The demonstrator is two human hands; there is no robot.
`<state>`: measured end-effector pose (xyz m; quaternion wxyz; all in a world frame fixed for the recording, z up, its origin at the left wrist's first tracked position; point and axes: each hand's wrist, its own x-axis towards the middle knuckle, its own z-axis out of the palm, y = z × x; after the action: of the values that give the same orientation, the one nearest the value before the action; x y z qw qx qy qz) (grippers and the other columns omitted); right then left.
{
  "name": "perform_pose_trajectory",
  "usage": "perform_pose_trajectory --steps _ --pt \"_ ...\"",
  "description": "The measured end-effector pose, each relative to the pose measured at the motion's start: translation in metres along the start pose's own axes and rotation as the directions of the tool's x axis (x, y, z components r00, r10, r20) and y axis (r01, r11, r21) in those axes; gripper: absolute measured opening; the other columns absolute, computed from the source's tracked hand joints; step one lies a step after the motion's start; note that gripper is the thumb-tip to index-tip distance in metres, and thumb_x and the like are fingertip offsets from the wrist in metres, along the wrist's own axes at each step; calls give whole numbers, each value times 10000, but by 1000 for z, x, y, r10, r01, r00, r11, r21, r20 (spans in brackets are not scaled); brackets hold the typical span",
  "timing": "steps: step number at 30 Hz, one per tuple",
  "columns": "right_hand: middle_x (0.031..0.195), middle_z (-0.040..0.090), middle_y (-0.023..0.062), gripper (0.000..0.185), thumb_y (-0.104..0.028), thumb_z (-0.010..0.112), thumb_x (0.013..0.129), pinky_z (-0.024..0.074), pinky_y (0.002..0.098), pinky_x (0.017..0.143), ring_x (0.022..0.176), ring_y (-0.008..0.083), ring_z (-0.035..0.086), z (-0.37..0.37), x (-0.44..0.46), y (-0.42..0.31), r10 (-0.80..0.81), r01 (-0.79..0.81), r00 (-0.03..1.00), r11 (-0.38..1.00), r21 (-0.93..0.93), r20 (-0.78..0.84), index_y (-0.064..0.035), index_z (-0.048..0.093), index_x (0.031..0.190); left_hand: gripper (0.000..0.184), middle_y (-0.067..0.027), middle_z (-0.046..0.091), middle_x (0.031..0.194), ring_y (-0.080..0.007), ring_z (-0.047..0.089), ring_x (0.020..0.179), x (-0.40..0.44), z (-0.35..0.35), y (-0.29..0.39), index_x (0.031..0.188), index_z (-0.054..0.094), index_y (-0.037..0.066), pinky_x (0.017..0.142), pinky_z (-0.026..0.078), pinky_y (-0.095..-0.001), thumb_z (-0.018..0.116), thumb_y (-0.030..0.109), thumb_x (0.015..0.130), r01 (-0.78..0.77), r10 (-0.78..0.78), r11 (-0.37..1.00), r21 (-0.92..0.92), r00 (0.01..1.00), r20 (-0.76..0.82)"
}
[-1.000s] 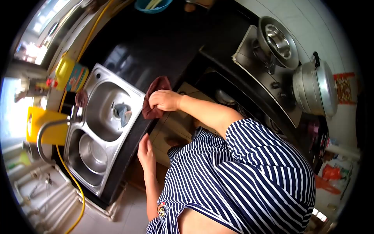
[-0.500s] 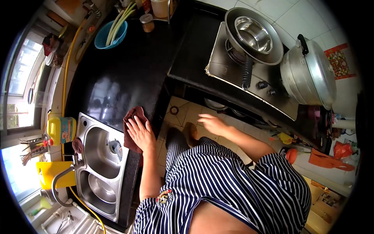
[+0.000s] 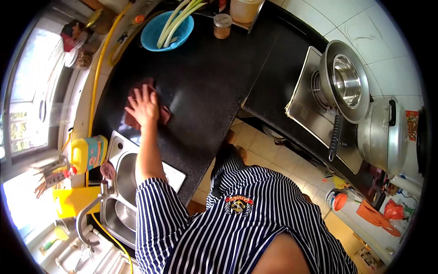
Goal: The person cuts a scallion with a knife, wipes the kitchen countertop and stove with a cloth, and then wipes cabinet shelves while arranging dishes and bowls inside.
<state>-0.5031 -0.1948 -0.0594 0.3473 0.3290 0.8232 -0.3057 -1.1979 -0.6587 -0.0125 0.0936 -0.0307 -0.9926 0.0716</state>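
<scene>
In the head view, the left hand [image 3: 145,109] lies palm down on a dark red cloth [image 3: 164,116], its fingers [image 3: 145,92] spread wide and flat, pressing on the cloth rather than closed around it. The cloth rests on the black tabletop [image 3: 205,86], between the sink [image 3: 175,177] and a blue plastic basket [image 3: 150,39], and its edges show on both sides of the hand. The right hand is out of sight, so I cannot tell how its fingers stand.

The left forearm and striped sleeve cross over part of the double-basin stainless steel sink. A curved faucet [image 3: 84,220] stands at its far left side, and a round metal pan [image 3: 127,214] sits in the lower basin, partly hidden by the sleeve. Just beside the sink is a yellow jug [image 3: 86,154] with a red cap, with a yellow board [image 3: 73,201] near it.

Long green onions [image 3: 182,20] lie in the basket, their ends sticking out over the rim. A lidded glass jar [image 3: 222,26] stands to its right. Across the corner, a gas stove [image 3: 303,98] carries a wok [image 3: 329,68] with a steel bowl [image 3: 346,80] inside; a large aluminium pot [image 3: 381,137] stands next to the wok.
</scene>
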Motion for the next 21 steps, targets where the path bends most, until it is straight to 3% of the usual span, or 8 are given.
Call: perform_pose_trajectory --steps 5,6,7,9,11,13,16,21 --pt "1165 663 194 318 -217 494 979 509 387 918 1083 311 640 49 -12 53 -113 120 984 992 -42 138 -41 622 1212 632 -185 374 1510 -472 357 1346 83 31 19 1469 410 216 1037 271 -702 331 597 972 394 -394 919 -10 917 -59" --pt "1166 663 194 321 -224 488 983 507 389 921 1084 317 639 5 -23 -17 37 -51 991 992 113 125 -39 623 1209 632 -185 374 1510 -472 357 1346 80 31 33 1469 410 216 1037 271 -702 331 597 972 376 -376 926 -19 926 -41" --pt "1167 664 194 325 -231 482 988 505 392 925 1084 322 638 -52 -38 -112 186 -210 976 939 273 109 -38 625 1207 638 -208 402 1481 -478 379 1330 75 28 43 1449 434 172 1029 292 -695 351 588 973 292 -289 956 23 954 -85" --pt "1110 679 199 285 -213 520 980 515 383 895 1032 313 656 -51 -16 -123 107 -82 990 965 250 -87 -34 633 1171 615 -240 487 1396 -489 439 1283 55 20 66 1393 496 90 1017 343 -665 424 537 978 53 -40 998 42 964 -264" --pt "1081 688 182 258 -172 554 967 518 362 883 1012 299 659 -48 7 -128 33 51 981 905 421 -190 -32 627 1171 556 -226 489 1407 -461 441 1298 11 -11 106 1370 521 86 1062 335 -611 493 470 968 -184 168 982 -51 958 -233" --pt "1070 689 178 253 -157 561 963 519 355 879 1006 293 660 -64 20 -159 28 49 982 918 395 -185 -31 623 1173 541 -199 454 1446 -448 374 1352 -45 -47 148 1372 518 84 1097 289 -607 564 388 926 -421 380 864 -275 905 -190" --pt "1086 686 152 251 -132 564 964 516 336 888 1015 255 652 -79 16 -178 27 36 987 922 386 -156 -25 615 1186 605 -160 340 1537 -381 272 1432 -101 -96 160 1439 459 175 1166 166 -570 645 312 879 -626 752 552 -551 659 3" --pt "1086 679 213 307 -244 505 992 514 398 881 1045 334 649 -67 6 -167 172 -81 960 927 365 -223 -35 616 1187 563 -218 206 1580 -365 214 1461 -125 -80 163 1441 443 125 1157 91 -621 510 390 948 -502 570 800 -329 807 155"
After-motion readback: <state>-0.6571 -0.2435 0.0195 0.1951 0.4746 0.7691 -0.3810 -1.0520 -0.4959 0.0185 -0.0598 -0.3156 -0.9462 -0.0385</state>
